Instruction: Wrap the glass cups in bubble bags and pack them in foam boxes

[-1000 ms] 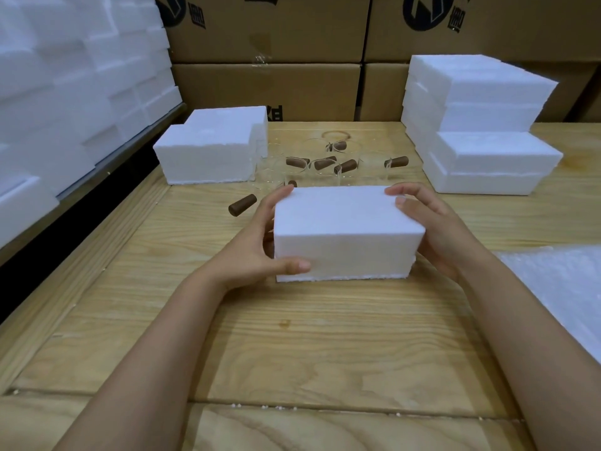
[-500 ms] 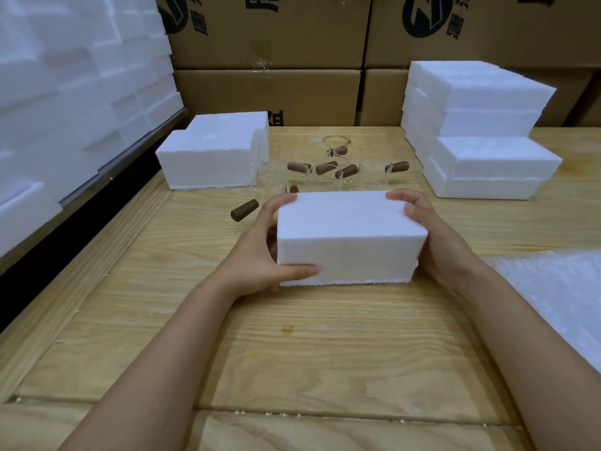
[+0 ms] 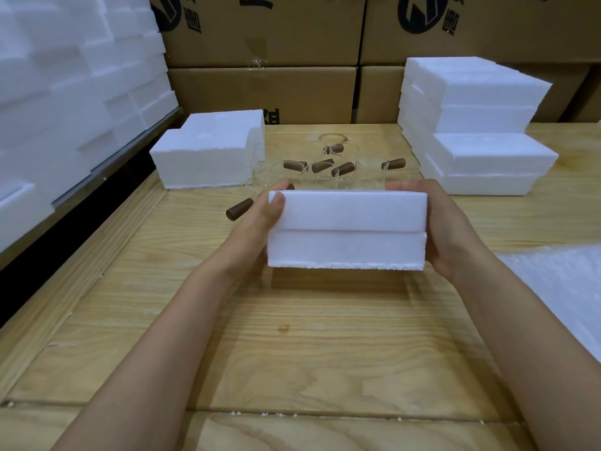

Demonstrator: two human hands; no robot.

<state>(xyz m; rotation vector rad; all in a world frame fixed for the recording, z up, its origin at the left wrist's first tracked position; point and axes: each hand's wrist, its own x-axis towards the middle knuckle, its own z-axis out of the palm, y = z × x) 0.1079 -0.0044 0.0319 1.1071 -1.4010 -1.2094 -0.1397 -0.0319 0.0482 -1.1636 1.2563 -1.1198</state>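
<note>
Head view: since half a second ago the closed foam box (image 3: 346, 229) has come up off the wooden table (image 3: 292, 336) and tipped its near side toward the camera, so the seam between lid and base now shows. The left hand (image 3: 260, 222) grips its left end, thumb pressed on the near top corner; the right hand (image 3: 452, 229) cups the right end, fingers curled over the far edge. My guess is it is about to be opened, or else carried off as packed. Its contents are hidden. Just beyond it stand bare glass cups (image 3: 320, 172) among brown cylinders (image 3: 239, 208); whether those are handles I cannot tell. Bubble wrap (image 3: 559, 281) lies near right, and stacked foam boxes (image 3: 478, 125) far right.
</note>
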